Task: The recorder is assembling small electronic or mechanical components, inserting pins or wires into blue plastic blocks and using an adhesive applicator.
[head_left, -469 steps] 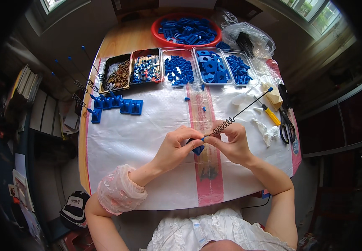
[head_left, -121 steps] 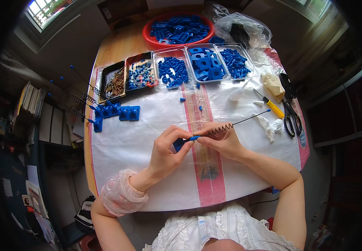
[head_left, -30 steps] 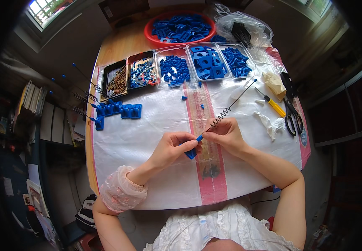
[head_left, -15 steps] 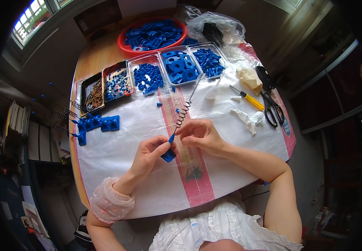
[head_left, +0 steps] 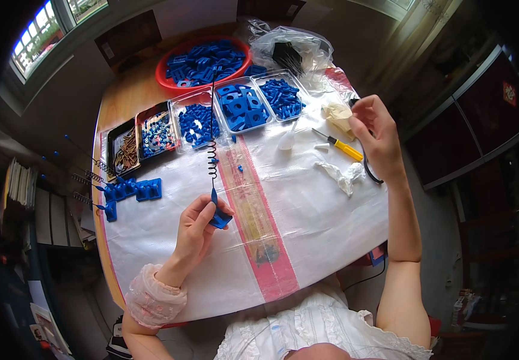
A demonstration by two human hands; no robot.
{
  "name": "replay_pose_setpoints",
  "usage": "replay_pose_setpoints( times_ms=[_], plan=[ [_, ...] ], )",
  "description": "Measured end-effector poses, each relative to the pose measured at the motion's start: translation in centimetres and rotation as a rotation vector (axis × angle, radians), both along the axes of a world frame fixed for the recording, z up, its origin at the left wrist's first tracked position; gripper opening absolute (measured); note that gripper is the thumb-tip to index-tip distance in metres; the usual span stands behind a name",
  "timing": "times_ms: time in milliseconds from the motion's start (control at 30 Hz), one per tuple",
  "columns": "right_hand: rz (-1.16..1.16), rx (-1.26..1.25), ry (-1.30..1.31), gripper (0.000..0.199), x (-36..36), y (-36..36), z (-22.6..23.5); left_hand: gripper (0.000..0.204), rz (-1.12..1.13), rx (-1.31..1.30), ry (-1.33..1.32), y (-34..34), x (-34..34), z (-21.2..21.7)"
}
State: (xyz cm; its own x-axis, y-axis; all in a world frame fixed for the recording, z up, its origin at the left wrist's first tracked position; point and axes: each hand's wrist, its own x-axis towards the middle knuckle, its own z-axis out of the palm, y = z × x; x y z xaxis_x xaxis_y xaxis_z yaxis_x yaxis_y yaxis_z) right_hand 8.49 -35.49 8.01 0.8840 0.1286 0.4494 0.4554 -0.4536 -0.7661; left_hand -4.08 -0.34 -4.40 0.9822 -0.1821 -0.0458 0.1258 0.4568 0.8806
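Note:
In my left hand, thumb and fingers pinch a blue plastic piece. A black coiled spring wire stands up from its pointed end, its straight tip crossing in front of the trays. My right hand is over the right side of the table, above a pair of black-handled scissors. It hides most of the scissors. Its fingers are bent, with the thumb apart from them, and nothing shows held in them. A yellow-handled screwdriver lies just left of that hand.
Trays hold blue flat pieces, blue cones, small blue parts, tiny beads and brass screws. Behind stands a red basin. Blue assemblies with springs sit left; crumpled white plastic lies right.
My right hand has left the spring wire and moved right, over the scissors. My left hand keeps the blue piece, and the spring wire now stands more upright. The whole view has shifted slightly.

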Motion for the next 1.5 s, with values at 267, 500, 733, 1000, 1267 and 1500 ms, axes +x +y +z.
replay_pose_setpoints(
  times_ms=[267,500,733,1000,1267,1500],
  plan=[
    [-0.038,-0.482,0.147,0.019,-2.5,-6.7,-4.8,0.021,-0.014,0.007,0.025,-0.5,0.3,0.2],
    [-0.090,-0.473,0.003,0.012,-5.6,-6.7,-11.1,0.022,-0.026,0.001,-0.012,-0.2,0.4,-0.6],
    [-0.200,-0.365,0.064,0.009,-5.6,-5.9,-11.5,0.022,-0.021,0.027,-0.014,0.0,0.4,-0.6],
    [-0.215,-0.184,0.204,0.009,-5.2,-7.2,-8.7,0.021,0.010,0.007,-0.012,0.0,0.4,-0.8],
    [-0.384,-0.712,0.236,0.045,-3.8,-14.1,-9.9,0.021,-0.006,-0.006,0.016,-0.2,0.4,-0.6],
    [-0.450,-0.726,0.417,0.040,-1.5,-13.3,-8.2,0.021,0.012,0.002,0.022,-0.1,0.4,-0.5]
  ],
)
